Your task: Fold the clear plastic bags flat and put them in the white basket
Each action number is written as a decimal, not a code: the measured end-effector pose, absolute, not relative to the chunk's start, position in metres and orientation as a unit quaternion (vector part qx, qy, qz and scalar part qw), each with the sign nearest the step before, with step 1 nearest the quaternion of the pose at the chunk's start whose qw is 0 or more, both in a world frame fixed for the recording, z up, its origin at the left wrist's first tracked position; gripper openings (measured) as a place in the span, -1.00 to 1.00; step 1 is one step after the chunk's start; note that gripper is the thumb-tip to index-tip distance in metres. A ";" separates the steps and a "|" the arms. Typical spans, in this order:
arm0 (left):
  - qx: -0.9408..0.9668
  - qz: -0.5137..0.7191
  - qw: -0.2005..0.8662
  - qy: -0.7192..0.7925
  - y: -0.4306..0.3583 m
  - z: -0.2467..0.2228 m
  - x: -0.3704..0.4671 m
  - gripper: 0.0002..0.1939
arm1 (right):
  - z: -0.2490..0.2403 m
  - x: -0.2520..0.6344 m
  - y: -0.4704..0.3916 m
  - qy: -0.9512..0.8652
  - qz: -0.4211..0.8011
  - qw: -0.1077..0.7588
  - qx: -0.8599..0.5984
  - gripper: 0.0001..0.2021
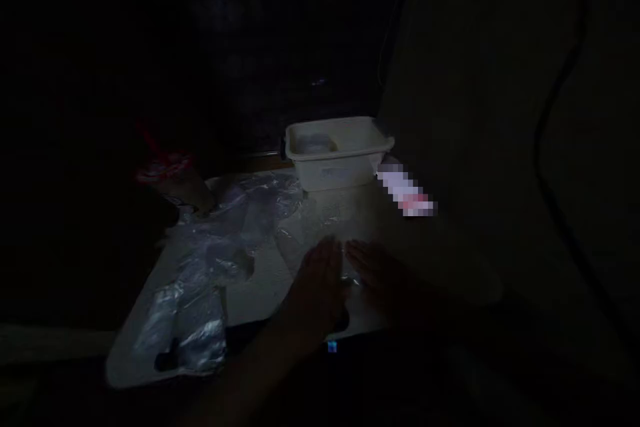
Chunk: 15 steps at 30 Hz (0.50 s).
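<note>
The scene is very dark. My left hand [321, 280] lies on a clear plastic sheet or bag [327, 217] on the white board [260, 287], fingers stretched forward and fairly flat. Close beside it, my right hand [373, 267] rests with its fingers extended toward the left over the same plastic. A narrow gap with shiny plastic shows between the two hands. Neither hand visibly grips anything, though the undersides of the fingers are hidden.
Beyond my hands stands a white plastic tub [335, 170] with something pale inside. Crumpled clear plastic [235, 220] and packets of folded plastic [200, 327] lie at left, near a cup with a red rim [185, 183]. A bright blurred-out phone-like object [405, 190] lies right; a dark cable [543, 147] hangs beyond.
</note>
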<state>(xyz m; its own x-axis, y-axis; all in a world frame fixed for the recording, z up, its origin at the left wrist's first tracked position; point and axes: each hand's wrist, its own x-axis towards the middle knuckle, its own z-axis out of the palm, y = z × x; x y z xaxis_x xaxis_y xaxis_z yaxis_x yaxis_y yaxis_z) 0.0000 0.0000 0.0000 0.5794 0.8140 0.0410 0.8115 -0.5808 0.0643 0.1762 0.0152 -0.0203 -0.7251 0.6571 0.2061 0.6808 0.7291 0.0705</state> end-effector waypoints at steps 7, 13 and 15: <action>0.893 0.062 0.033 0.445 -0.013 -0.013 -0.001 -0.45 | -0.034 0.203 0.050 -0.896 -0.083 0.072 -0.431 -0.50; 0.893 0.066 0.049 0.442 -0.015 -0.010 -0.001 -0.50 | -0.028 0.202 0.067 -0.886 -0.076 0.077 -0.451 -0.52; 0.893 0.066 0.050 0.443 -0.017 -0.010 0.000 -0.50 | -0.026 0.190 0.063 -0.914 -0.067 0.088 -0.390 -0.53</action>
